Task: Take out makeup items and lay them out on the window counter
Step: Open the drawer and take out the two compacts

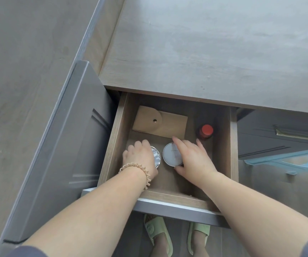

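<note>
An open wooden drawer (112, 145) sits under the grey wood counter (205, 49). Inside lie two round compacts. My left hand (140, 156) covers and grips the shiny silver compact (156, 156), fingers curled over its far edge. My right hand (192, 158) holds the white round compact (170, 154) between thumb and fingers. A small dark bottle with a red cap (206, 131) stands at the drawer's back right. A brown paper envelope (160, 122) lies flat at the back.
A grey cabinet door (66, 145) stands open to the left of the drawer. A blue object (297, 160) sits low on the right below another drawer front with a metal handle (297, 134). My feet in green slippers (157, 234) show beneath the drawer.
</note>
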Demonstrator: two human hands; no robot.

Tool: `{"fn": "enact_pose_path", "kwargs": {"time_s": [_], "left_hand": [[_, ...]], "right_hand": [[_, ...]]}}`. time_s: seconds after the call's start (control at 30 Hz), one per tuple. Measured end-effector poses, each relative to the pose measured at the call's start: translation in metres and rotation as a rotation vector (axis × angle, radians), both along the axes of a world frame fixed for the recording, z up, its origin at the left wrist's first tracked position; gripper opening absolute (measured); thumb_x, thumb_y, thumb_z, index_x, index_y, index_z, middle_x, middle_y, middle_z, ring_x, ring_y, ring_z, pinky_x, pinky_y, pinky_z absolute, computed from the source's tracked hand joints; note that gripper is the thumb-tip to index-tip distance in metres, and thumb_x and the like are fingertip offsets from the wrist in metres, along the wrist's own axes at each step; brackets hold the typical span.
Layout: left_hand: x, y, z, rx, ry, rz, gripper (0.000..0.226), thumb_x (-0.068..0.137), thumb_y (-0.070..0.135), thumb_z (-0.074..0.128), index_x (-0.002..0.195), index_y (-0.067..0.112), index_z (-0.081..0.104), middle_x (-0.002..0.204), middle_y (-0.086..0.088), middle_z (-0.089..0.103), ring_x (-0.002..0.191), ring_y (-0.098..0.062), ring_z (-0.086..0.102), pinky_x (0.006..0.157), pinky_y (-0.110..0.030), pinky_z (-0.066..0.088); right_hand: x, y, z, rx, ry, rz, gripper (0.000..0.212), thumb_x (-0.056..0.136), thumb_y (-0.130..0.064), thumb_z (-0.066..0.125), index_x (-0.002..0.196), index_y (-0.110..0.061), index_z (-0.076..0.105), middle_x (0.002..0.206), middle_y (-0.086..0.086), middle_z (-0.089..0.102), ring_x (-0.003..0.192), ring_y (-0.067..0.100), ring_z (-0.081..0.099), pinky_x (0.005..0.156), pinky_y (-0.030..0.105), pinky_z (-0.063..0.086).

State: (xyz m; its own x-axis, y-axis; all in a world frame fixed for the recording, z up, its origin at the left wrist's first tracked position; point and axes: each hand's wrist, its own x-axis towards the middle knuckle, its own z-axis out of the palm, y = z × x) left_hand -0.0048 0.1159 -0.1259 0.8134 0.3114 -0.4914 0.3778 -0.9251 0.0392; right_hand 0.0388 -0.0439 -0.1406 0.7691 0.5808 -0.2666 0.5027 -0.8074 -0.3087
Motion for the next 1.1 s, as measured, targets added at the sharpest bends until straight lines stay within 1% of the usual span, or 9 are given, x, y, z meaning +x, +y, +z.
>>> {"fn": "enact_pose_path", "kwargs": {"time_s": [0.17, 0.3, 0.43, 0.5, 0.57, 0.8, 0.93, 1.03, 1.1], "left_hand": [[-0.002, 0.0, 0.028, -0.12, -0.24, 0.077, 0.078, 0.056, 0.043, 0.071, 0.124, 0.02, 0.041, 0.12, -0.001, 0.047, 0.113, -0.025, 0.043, 0.095, -0.035, 0.035], [-0.003, -0.005, 0.068, -0.305, -0.426, 0.121, 0.083, 0.053, 0.044, 0.071, 0.129, 0.029, 0.038, 0.123, 0.006, 0.041, 0.121, -0.019, 0.034, 0.104, -0.036, 0.031], [0.01, -0.038, 0.114, -0.574, -0.553, 0.118, 0.087, 0.056, 0.025, 0.078, 0.133, 0.023, 0.039, 0.12, 0.008, 0.033, 0.111, -0.008, 0.04, 0.1, -0.023, 0.037], [0.025, -0.062, 0.135, -0.616, -0.596, 0.071, 0.089, 0.056, 0.025, 0.075, 0.136, 0.021, 0.038, 0.12, 0.009, 0.032, 0.112, -0.006, 0.041, 0.097, -0.016, 0.032], [0.04, -0.088, 0.153, -0.619, -0.659, 0.01, 0.092, 0.055, 0.028, 0.073, 0.139, 0.019, 0.036, 0.123, 0.008, 0.035, 0.119, -0.008, 0.04, 0.103, -0.019, 0.032], [0.098, -0.247, 0.208, -0.645, -0.752, -0.167, 0.097, 0.064, 0.021, 0.075, 0.147, 0.016, 0.024, 0.141, 0.001, 0.039, 0.131, -0.01, 0.034, 0.105, -0.014, 0.022], [0.132, -0.357, 0.225, -0.602, -0.734, -0.246, 0.094, 0.064, 0.026, 0.074, 0.145, 0.011, 0.029, 0.142, -0.001, 0.04, 0.133, -0.012, 0.034, 0.104, -0.008, 0.016], [0.156, -0.42, 0.233, -0.499, -0.711, -0.274, 0.094, 0.06, 0.041, 0.07, 0.143, 0.017, 0.034, 0.14, 0.004, 0.044, 0.133, -0.013, 0.034, 0.11, -0.024, 0.026], [0.171, -0.455, 0.24, -0.38, -0.704, -0.27, 0.091, 0.059, 0.048, 0.067, 0.141, 0.025, 0.034, 0.138, 0.011, 0.045, 0.132, -0.013, 0.032, 0.104, -0.031, 0.027]], "right_hand": [[0.001, -0.007, 0.032, 0.206, -0.063, -0.179, 0.082, 0.06, -0.029, 0.076, 0.134, -0.012, 0.044, 0.115, 0.007, 0.05, 0.107, 0.027, 0.048, 0.106, 0.047, 0.036], [0.005, -0.029, 0.083, 0.418, -0.042, -0.243, 0.076, 0.057, -0.03, 0.075, 0.127, -0.019, 0.047, 0.116, 0.0, 0.043, 0.104, 0.018, 0.047, 0.09, 0.031, 0.047], [0.012, -0.066, 0.132, 0.538, -0.107, -0.306, 0.075, 0.057, -0.024, 0.073, 0.127, -0.017, 0.046, 0.118, -0.003, 0.041, 0.105, 0.009, 0.046, 0.09, 0.021, 0.043], [0.019, -0.088, 0.152, 0.556, -0.127, -0.329, 0.074, 0.057, -0.022, 0.072, 0.126, -0.015, 0.046, 0.119, -0.003, 0.044, 0.107, 0.006, 0.046, 0.092, 0.013, 0.038], [0.029, -0.114, 0.168, 0.562, -0.141, -0.351, 0.074, 0.057, -0.024, 0.073, 0.125, -0.015, 0.046, 0.118, -0.005, 0.047, 0.107, 0.005, 0.046, 0.093, 0.008, 0.034], [0.07, -0.281, 0.228, 0.537, -0.214, -0.415, 0.085, 0.056, -0.027, 0.078, 0.133, -0.014, 0.044, 0.115, -0.008, 0.046, 0.107, 0.004, 0.045, 0.093, 0.008, 0.031], [0.105, -0.392, 0.249, 0.518, -0.261, -0.445, 0.082, 0.053, -0.032, 0.072, 0.129, -0.014, 0.048, 0.119, -0.002, 0.05, 0.109, 0.01, 0.049, 0.096, 0.018, 0.037], [0.129, -0.457, 0.256, 0.444, -0.278, -0.424, 0.081, 0.054, -0.036, 0.071, 0.129, -0.018, 0.048, 0.124, -0.002, 0.052, 0.114, 0.017, 0.05, 0.099, 0.029, 0.04], [0.145, -0.491, 0.26, 0.38, -0.335, -0.448, 0.082, 0.052, -0.042, 0.066, 0.13, -0.022, 0.048, 0.126, -0.004, 0.053, 0.119, 0.019, 0.046, 0.101, 0.037, 0.038]]}}
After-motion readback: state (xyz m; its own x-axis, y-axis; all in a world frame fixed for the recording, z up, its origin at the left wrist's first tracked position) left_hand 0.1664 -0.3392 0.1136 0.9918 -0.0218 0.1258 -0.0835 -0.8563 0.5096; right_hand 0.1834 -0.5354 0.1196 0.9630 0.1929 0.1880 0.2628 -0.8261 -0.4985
